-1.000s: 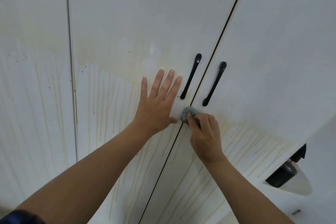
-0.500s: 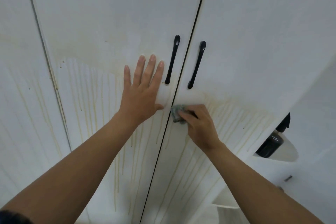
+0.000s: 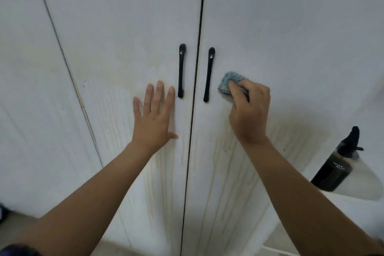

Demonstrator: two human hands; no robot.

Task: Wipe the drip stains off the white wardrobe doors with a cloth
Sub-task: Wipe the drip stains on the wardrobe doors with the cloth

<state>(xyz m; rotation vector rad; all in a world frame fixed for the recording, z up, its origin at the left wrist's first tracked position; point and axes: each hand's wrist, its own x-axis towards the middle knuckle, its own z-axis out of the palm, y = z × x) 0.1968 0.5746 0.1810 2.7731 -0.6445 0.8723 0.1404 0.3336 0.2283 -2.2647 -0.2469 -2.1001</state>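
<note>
Two white wardrobe doors meet at a dark vertical gap: the left door [image 3: 124, 27] and the right door [image 3: 291, 27]. Yellowish drip stains [image 3: 162, 172] run down both doors below the handles. My left hand [image 3: 153, 118] lies flat on the left door with straight fingers, just left of its black handle [image 3: 181, 70]. My right hand [image 3: 249, 112] grips a small teal cloth [image 3: 230, 81] and presses it on the right door, just right of that door's black handle [image 3: 208, 75].
A dark spray bottle [image 3: 336, 168] with a black trigger head stands on a white rounded shelf [image 3: 365, 185] at the right. A third white door panel [image 3: 25, 89] lies to the left, also streaked. A strip of floor shows at the bottom left.
My right hand carried the cloth from the gap below the handles up and to the right of the right handle. The left hand stayed flat on the left door. The view swung.
</note>
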